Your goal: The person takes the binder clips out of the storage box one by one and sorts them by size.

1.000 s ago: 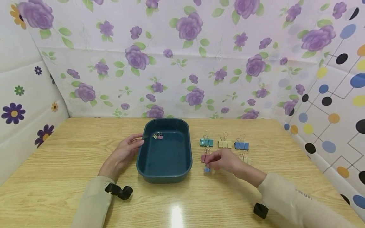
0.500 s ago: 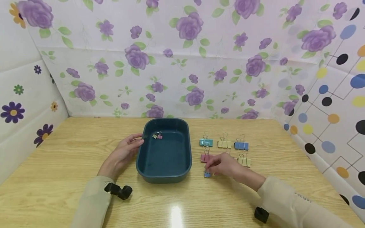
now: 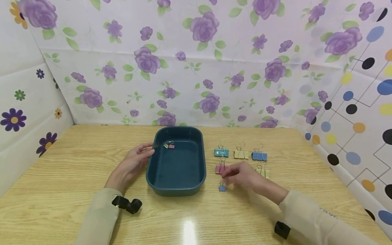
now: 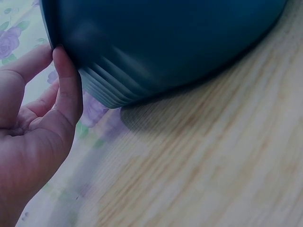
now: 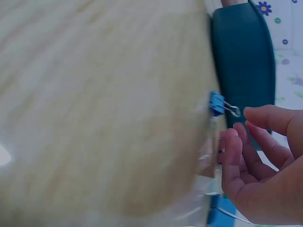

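Note:
A small blue binder clip [image 3: 222, 188] stands on the table with its wire handles up, right of the dark teal tray [image 3: 176, 188]. My right hand [image 3: 243, 175] is just behind and to the right of it. Thumb and index tip lie slightly apart beside the handle end of the blue clip [image 5: 217, 103], with nothing between them in the right wrist view. My left hand [image 3: 134, 163] holds the tray's left side; the left wrist view shows thumb and finger pinching its rim [image 4: 49, 28]. A small yellow clip [image 3: 166, 146] and a small pink clip [image 3: 172, 147] lie inside the tray.
Behind my right hand stand larger binder clips: teal [image 3: 221, 152], yellow [image 3: 241, 154] and blue [image 3: 259, 156]. A pink clip [image 3: 219, 169] and another yellow clip [image 3: 263, 173] flank the hand. Patterned cloth [image 3: 183, 85] walls the table's back and sides.
The small blue clip has come toward the table's front with my right hand and now stands on the table. The right fingertips have drawn back from it. My left hand has stayed put.

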`<state>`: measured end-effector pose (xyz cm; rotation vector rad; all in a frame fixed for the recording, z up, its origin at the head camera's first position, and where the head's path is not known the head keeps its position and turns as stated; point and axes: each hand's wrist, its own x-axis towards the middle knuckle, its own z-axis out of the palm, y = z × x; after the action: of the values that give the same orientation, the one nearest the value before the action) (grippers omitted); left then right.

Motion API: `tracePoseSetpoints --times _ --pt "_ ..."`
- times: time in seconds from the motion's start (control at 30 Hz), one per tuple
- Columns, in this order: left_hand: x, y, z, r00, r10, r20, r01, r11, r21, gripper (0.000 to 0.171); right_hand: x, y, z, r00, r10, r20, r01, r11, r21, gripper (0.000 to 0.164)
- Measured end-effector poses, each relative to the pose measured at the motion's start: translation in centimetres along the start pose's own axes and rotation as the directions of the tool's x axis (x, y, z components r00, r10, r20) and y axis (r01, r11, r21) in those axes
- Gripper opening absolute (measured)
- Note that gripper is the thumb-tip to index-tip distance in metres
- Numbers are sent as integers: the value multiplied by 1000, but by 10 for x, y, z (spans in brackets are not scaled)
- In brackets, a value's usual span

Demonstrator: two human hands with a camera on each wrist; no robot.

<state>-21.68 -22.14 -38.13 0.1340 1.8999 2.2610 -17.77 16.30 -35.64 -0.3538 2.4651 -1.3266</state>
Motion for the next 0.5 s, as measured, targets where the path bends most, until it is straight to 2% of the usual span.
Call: tracePoseSetpoints --times 0.37,0.5 --pt "-1 -1 -1 1000 0 -6 0 1000 5 55 3 -34 -25 998 -13 -56 14 1000 6 21" --pt "0 0 0 1000 6 -2 -6 1000 0 54 2 -43 -27 997 -62 -55 60 998 -29 21"
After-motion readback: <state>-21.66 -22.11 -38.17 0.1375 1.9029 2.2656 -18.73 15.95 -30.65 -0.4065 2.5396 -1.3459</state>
